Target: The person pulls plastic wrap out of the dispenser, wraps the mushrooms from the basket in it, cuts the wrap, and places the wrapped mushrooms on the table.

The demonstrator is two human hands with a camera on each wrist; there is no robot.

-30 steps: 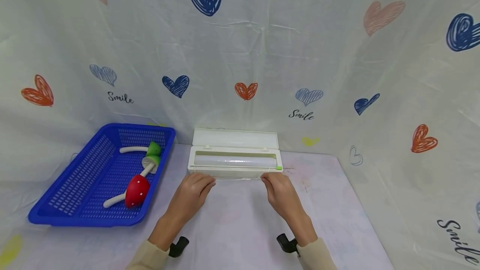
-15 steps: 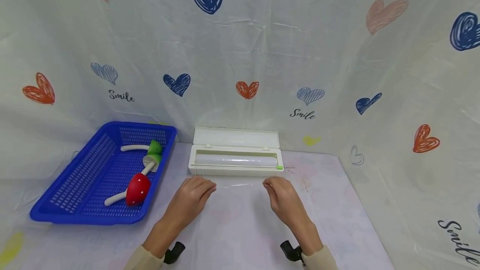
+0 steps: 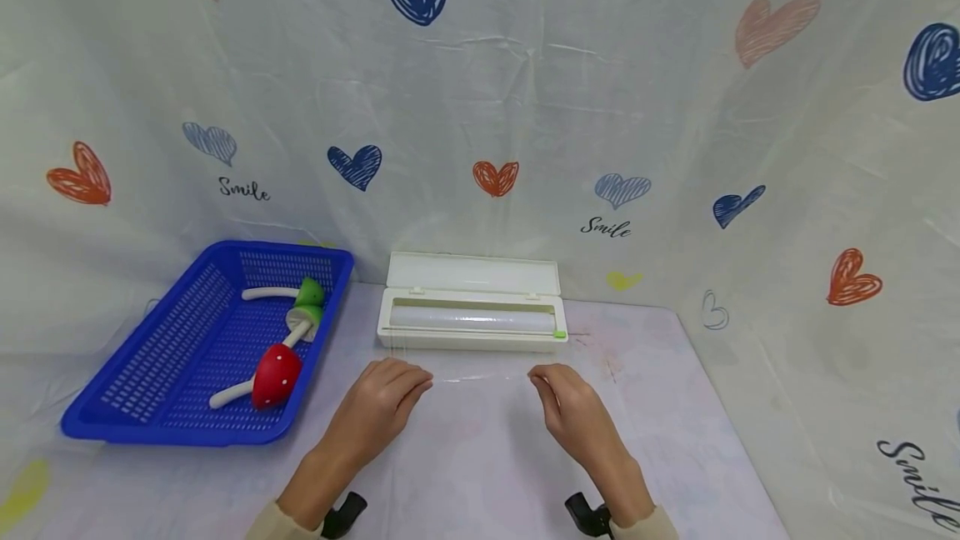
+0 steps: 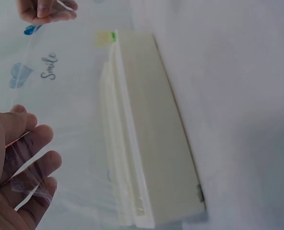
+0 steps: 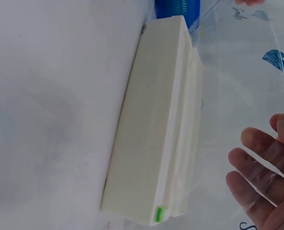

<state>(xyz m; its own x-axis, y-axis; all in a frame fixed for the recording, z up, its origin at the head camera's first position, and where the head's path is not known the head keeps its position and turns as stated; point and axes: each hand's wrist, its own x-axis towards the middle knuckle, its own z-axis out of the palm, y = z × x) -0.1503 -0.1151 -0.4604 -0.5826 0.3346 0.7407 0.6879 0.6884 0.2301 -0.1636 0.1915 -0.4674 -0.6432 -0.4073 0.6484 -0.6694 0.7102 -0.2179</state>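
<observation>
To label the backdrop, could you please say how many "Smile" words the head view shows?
3: left "Smile" above the blue basket; middle "Smile" above and right of the white box; right "Smile" near the right edge. More may lie out of frame.

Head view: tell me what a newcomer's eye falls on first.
Probably the blue mesh basket on the left, where a red, white-dotted toy mushroom stands out near its right side. Next, the white cling film dispenser at the back centre, lid open. In front of it, the left hand and right hand pinch clear film stretched between them.
</observation>
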